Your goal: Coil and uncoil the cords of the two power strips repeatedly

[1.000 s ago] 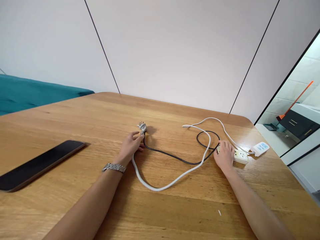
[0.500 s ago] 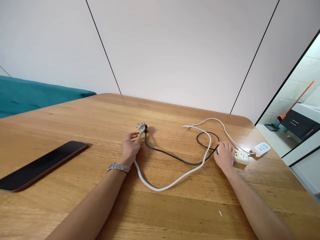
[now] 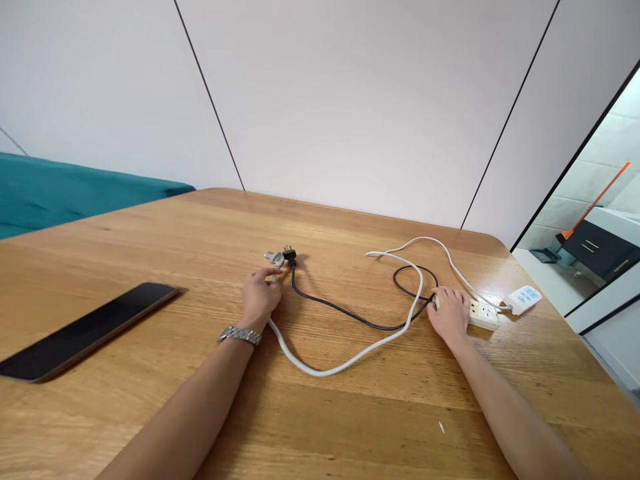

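My left hand (image 3: 261, 293), a metal watch (image 3: 240, 335) on its wrist, pinches the white cord just below its pale plug (image 3: 275, 259). Right beside that plug is a black plug (image 3: 289, 255), its prongs pointing away from me. From it a black cord (image 3: 345, 315) runs right to the power strip (image 3: 484, 315). My right hand (image 3: 450, 311) is wrapped over the strip's left end and hides part of it; sockets show on the uncovered part. The white cord (image 3: 320, 373) loops across the table and back to a small white socket block (image 3: 523, 299) beyond the strip.
A dark tablet-like slab (image 3: 85, 330) lies on the wooden table (image 3: 320, 427) at the left. White wall panels (image 3: 340, 107) stand behind the table's far edge. A teal seat (image 3: 75, 193) is at the far left; a doorway with an orange broom (image 3: 595, 203) is at the right.
My left hand has shifted the pale plug slightly left, and it now lies flatter and a little apart from the black plug. My right hand has stayed on the power strip.
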### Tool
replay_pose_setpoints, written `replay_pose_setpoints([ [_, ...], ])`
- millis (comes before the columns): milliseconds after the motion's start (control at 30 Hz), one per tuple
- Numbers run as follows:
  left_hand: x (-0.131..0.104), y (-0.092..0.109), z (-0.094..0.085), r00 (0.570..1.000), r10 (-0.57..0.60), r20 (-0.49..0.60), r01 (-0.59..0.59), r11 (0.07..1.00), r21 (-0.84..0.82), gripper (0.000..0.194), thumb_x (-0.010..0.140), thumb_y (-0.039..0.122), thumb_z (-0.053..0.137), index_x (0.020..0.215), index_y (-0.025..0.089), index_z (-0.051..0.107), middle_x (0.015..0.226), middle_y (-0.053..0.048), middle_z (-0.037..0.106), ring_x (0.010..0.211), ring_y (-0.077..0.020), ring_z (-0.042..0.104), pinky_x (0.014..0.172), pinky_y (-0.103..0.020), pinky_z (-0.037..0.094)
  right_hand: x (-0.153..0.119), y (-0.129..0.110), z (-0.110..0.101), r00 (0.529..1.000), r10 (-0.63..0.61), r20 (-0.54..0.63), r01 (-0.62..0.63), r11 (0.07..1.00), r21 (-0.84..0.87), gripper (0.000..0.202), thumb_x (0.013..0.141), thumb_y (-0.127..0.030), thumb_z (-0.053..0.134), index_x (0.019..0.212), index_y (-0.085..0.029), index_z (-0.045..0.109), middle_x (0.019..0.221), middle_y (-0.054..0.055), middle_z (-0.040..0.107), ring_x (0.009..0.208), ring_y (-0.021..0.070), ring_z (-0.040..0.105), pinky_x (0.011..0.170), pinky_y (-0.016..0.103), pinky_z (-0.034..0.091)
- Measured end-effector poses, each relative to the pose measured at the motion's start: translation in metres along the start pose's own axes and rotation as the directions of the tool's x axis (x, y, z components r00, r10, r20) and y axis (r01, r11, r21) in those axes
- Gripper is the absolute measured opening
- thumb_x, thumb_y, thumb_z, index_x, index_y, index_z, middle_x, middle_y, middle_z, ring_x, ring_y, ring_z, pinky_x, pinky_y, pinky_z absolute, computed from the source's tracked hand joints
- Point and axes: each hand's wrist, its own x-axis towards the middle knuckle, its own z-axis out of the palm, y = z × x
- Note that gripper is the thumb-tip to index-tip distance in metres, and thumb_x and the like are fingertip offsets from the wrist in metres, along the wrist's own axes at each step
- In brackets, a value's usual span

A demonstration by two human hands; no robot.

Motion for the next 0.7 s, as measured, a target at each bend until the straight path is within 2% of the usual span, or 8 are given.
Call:
replay_pose_setpoints([
  [133, -0.001, 0.0, 0.001, 0.999, 0.042, 0.013, -0.043, 0.997, 0.062, 0.023, 0.068, 0.005, 0.051, 0.083, 0.015, 0.066, 0.088, -0.01, 0.062, 0.083, -0.0258, 0.062, 0.084, -0.039, 0.048, 0.0, 0.0, 0.0, 1.0, -0.007, -0.019, 0.007, 1.0, 0.018, 0.027, 0.077, -0.017, 0.052, 0.099, -0.022, 0.067, 0.108, 0.007, 0.069, 0.101, 0.0255, 0.053, 0.091, 0.041, 0.027],
  [233, -0.005, 0.006, -0.001, 0.991, 0.13, -0.01, -0.128, 0.986, 0.11, 0.014, 0.073, 0.016, 0.054, 0.083, 0.017, 0.064, 0.088, -0.011, 0.063, 0.093, -0.029, 0.059, 0.088, -0.04, 0.045, 0.0, 0.001, 0.0, 1.0, -0.002, -0.014, 0.002, 1.0, 0.024, 0.027, 0.077, -0.017, 0.051, 0.099, -0.021, 0.067, 0.109, 0.007, 0.069, 0.102, 0.0253, 0.053, 0.092, 0.041, 0.027],
  [400, -0.017, 0.023, -0.002, 0.936, 0.351, 0.031, -0.352, 0.929, 0.11, 0.017, 0.081, 0.032, 0.049, 0.079, 0.019, 0.06, 0.074, -0.004, 0.061, 0.073, -0.0204, 0.058, 0.072, -0.03, 0.044, 0.0, 0.001, 0.001, 1.0, -0.005, -0.01, 0.005, 1.0, 0.027, 0.027, 0.078, -0.017, 0.051, 0.099, -0.021, 0.067, 0.11, 0.006, 0.068, 0.102, 0.0248, 0.053, 0.092, 0.041, 0.026],
  [533, -0.026, 0.033, -0.002, 0.882, 0.47, 0.038, -0.472, 0.876, 0.105, 0.021, 0.082, 0.035, 0.048, 0.073, 0.019, 0.059, 0.075, -0.005, 0.058, 0.071, -0.0184, 0.056, 0.069, -0.028, 0.042, 0.0, 0.001, -0.001, 1.0, -0.002, -0.015, 0.003, 0.999, 0.045, 0.028, 0.079, -0.015, 0.05, 0.1, -0.021, 0.067, 0.11, 0.006, 0.069, 0.103, 0.0239, 0.054, 0.093, 0.039, 0.026],
  [600, -0.028, 0.037, -0.003, 0.893, 0.449, 0.04, -0.449, 0.879, 0.158, 0.021, 0.082, 0.035, 0.049, 0.075, 0.019, 0.06, 0.078, -0.005, 0.058, 0.073, -0.0189, 0.056, 0.067, -0.028, 0.041, 0.0, 0.001, -0.001, 1.0, 0.006, -0.016, -0.005, 0.998, 0.055, 0.027, 0.081, -0.015, 0.048, 0.1, -0.02, 0.067, 0.108, 0.005, 0.07, 0.102, 0.0233, 0.055, 0.093, 0.038, 0.026],
  [700, -0.03, 0.041, -0.008, 0.954, 0.272, 0.123, -0.296, 0.919, 0.259, 0.024, 0.082, 0.04, 0.05, 0.081, 0.02, 0.062, 0.071, -0.004, 0.059, 0.069, -0.0207, 0.058, 0.058, -0.028, 0.038, 0.001, 0.001, -0.001, 1.0, 0.012, -0.022, -0.01, 0.998, 0.068, 0.025, 0.084, -0.016, 0.046, 0.096, -0.021, 0.068, 0.104, 0.005, 0.07, 0.1, 0.0223, 0.055, 0.092, 0.038, 0.026],
])
